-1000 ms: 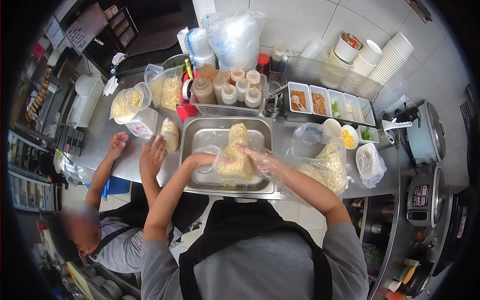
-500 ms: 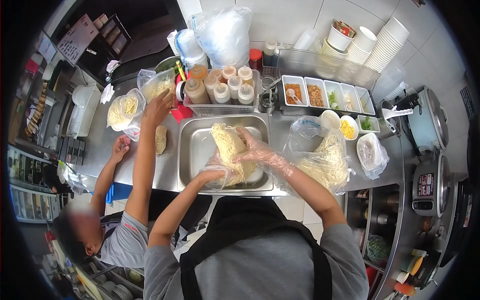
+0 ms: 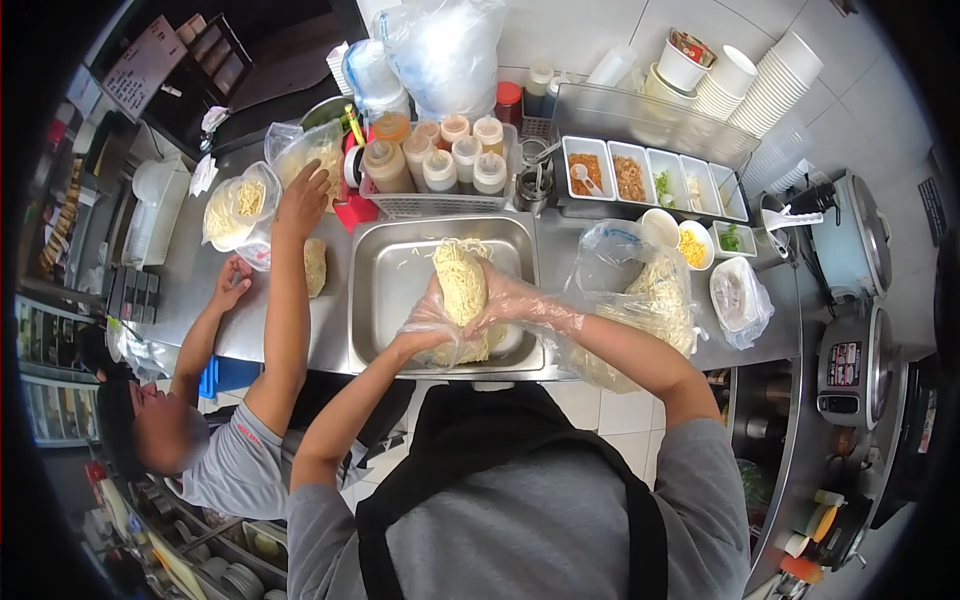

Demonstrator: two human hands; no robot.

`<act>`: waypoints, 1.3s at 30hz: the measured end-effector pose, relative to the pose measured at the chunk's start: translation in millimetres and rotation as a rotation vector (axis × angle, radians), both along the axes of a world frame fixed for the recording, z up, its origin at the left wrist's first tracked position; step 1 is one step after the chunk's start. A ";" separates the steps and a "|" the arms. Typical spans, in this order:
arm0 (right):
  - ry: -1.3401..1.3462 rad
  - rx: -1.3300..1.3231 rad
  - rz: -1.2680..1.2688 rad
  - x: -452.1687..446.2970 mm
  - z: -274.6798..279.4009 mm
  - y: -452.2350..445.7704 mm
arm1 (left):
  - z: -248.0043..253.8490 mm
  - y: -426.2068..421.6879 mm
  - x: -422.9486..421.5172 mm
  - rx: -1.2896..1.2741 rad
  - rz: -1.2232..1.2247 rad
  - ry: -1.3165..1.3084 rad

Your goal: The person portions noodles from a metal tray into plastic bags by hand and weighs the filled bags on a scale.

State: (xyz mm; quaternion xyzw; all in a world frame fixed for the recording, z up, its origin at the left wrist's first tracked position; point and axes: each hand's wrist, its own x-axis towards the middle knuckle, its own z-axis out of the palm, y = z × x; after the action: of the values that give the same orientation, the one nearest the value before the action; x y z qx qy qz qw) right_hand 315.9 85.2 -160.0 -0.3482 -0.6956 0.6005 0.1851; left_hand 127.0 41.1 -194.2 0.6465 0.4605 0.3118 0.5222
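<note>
A bundle of pale yellow noodles [image 3: 461, 288] is held above the steel tray [image 3: 380, 330], between my two hands. My left hand [image 3: 432, 318], in a clear plastic glove, is wrapped round its left and lower side. Against its right side is my right hand [image 3: 500, 298], also gloved, with fingers curved round the noodles. A few loose strands lie on the tray bottom. Right of the tray rests a large clear bag of noodles [image 3: 655, 315], partly behind my right forearm.
A co-worker's hand [image 3: 305, 200] reaches to a noodle bag [image 3: 290, 160]; their other hand [image 3: 231, 283] is near a small wrapped bundle [image 3: 315, 268]. Sauce bottles [image 3: 440, 170] stand behind the tray. Topping containers [image 3: 630, 175], small bowls [image 3: 697, 245] and a bagged container [image 3: 740, 300] are on the right.
The noodle bundle has turned more upright between my hands, which have closed in round it. The co-worker's one hand has moved from beside the small bundle up to the noodle bag at the back.
</note>
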 end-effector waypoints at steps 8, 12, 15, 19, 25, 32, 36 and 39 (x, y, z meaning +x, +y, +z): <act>-0.027 -0.055 -0.062 -1.1 -3.3 2.2 | -4.6 1.9 -0.5 -0.076 0.102 -0.033; -0.119 -0.002 -0.075 -0.9 2.0 5.0 | -13.0 3.3 -1.2 -0.183 0.123 -0.226; -0.157 0.056 -0.091 -1.4 -8.8 5.4 | -11.2 1.7 -0.2 -0.236 0.134 -0.339; -0.180 0.097 -0.167 -4.1 -1.9 -1.3 | -3.8 -1.1 -5.1 -0.226 0.164 -0.285; -0.078 0.266 -0.172 -7.5 20.4 -9.9 | 13.4 -11.1 -7.3 -0.119 0.171 -0.224; -0.010 0.345 -0.201 -9.8 -1.6 -2.0 | 18.8 6.8 -12.5 -0.060 0.049 -0.079; -0.088 0.306 -0.115 0.5 13.7 0.3 | 27.1 5.9 -13.5 -0.072 0.016 -0.129; -0.054 0.222 -0.083 2.8 17.8 11.6 | 30.3 3.7 -6.7 -0.084 0.047 -0.244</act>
State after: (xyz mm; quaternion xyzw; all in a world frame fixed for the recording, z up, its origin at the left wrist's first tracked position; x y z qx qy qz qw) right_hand 318.6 96.9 -142.2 -0.3703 -0.7474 0.5020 0.2285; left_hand 120.3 44.7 -163.9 0.5703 0.4211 0.3806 0.5937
